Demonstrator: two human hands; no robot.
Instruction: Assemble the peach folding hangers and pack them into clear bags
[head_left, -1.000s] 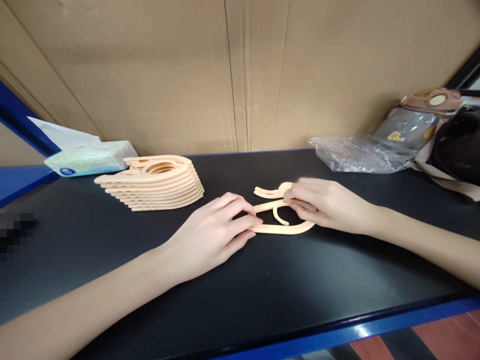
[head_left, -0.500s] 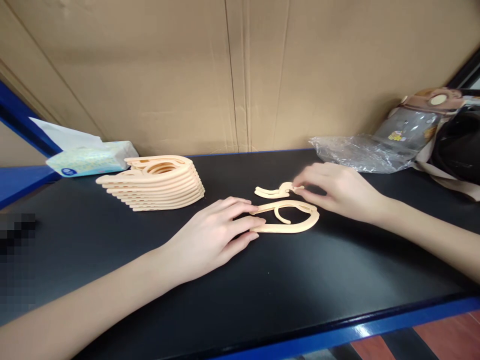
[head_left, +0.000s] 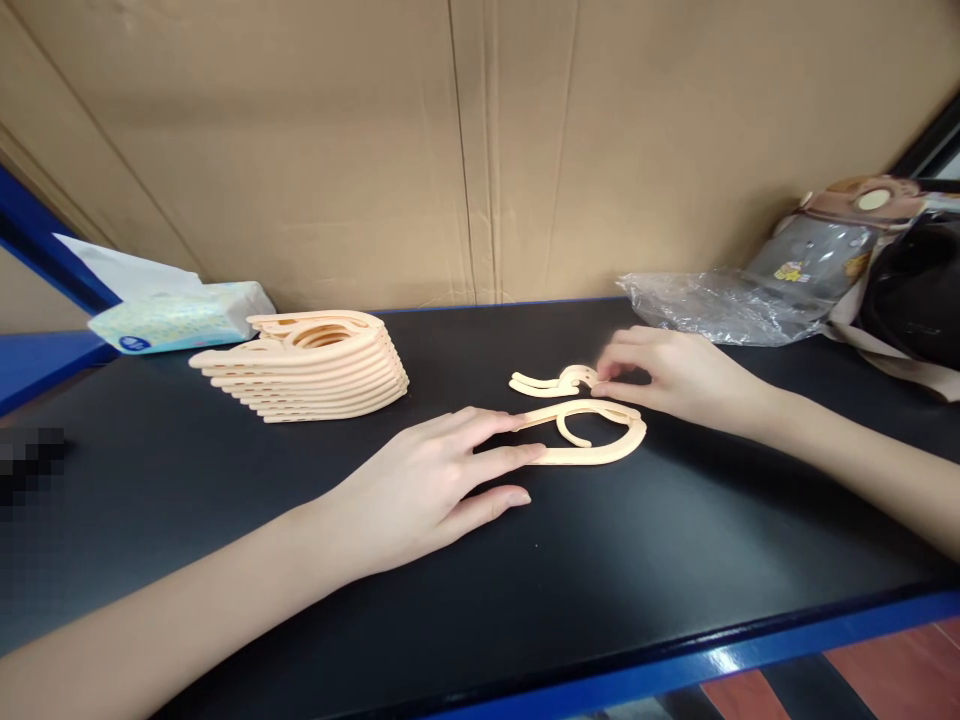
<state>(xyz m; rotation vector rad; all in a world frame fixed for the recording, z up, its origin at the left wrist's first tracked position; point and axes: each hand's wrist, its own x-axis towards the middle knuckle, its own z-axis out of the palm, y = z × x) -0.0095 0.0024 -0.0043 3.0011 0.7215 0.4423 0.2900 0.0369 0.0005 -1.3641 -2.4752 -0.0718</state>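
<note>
A folded peach plastic clothes hanger [head_left: 600, 457] lies flat on the black tabletop, its curved hook inside its loop. My left hand [head_left: 442, 475] is open, with fingertips resting on the hanger's left ends and the thumb apart, over the table. Just behind it lies a small peach plastic piece [head_left: 544, 388] with two curved prongs pointing left. My right hand [head_left: 667, 370] pinches the right end of this piece between thumb and fingers; the exact contact is partly hidden. To the left stands a neat stack of several matching folded hangers [head_left: 330, 365].
A tissue pack [head_left: 187, 318] sits behind the stack, against the cardboard wall [head_left: 315, 150]. At the back right are a crumpled clear plastic bag [head_left: 712, 300], a water bottle [head_left: 817, 250] and a black bag [head_left: 919, 295] with a strap. A blue edge [head_left: 675, 665] borders the table's front.
The folded hanger has slid slightly right under my left fingertips, and my left thumb has come off it. My right fingers have shifted a little at the small piece's end.
</note>
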